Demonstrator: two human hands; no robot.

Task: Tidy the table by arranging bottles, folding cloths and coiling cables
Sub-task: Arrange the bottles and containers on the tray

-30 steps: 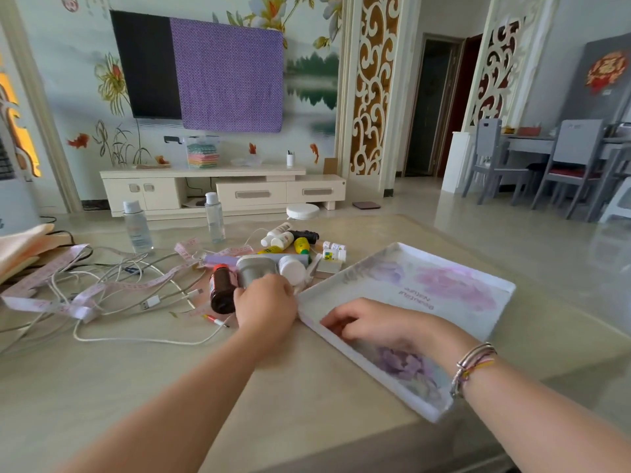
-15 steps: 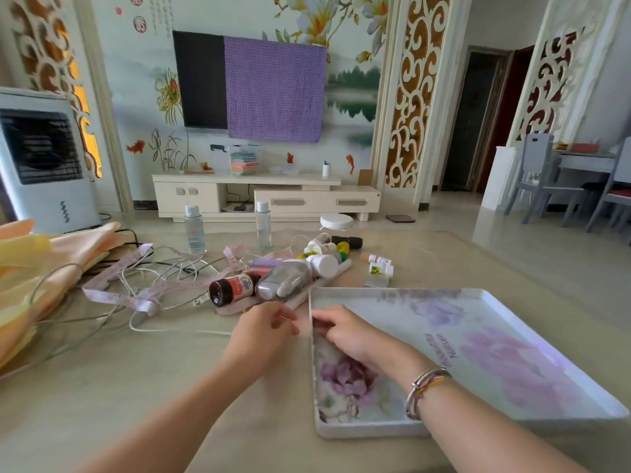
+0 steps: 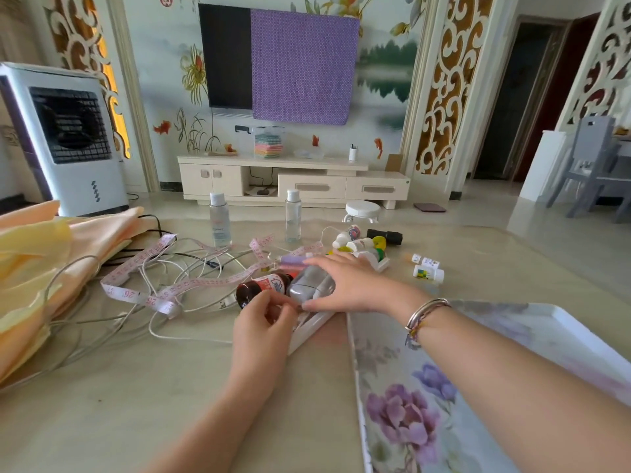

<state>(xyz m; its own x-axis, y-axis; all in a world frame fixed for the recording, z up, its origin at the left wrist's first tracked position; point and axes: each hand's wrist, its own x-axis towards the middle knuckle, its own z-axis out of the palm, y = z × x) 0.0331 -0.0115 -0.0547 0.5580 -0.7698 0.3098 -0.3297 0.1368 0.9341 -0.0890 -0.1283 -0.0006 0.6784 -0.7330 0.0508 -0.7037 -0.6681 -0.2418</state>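
A brown bottle (image 3: 264,287) with a red and white label lies on the table beside a clear grey bottle (image 3: 309,285). My left hand (image 3: 263,324) has curled fingers, and its fingertips pinch the near side of the brown bottle. My right hand (image 3: 355,285) reaches over the clear bottle, fingers along its far side and thumb on its near side. Two clear bottles (image 3: 220,220) (image 3: 293,215) stand upright behind. A pink measuring tape (image 3: 191,285) and white cables (image 3: 164,312) lie tangled at the left. Peach and yellow cloth (image 3: 34,268) is heaped at the far left.
A floral tray (image 3: 485,336) lies at the right under my right forearm. Several small bottles (image 3: 362,242) and white vials (image 3: 428,271) are scattered behind my hands. A flat white piece (image 3: 312,327) lies under the bottles. An air cooler (image 3: 68,138) stands beyond the table's left end.
My right hand has left the tray and moved up and left onto the clear bottle. My left hand has stayed by the brown bottle. The view has shifted right, and the tray lies nearer.
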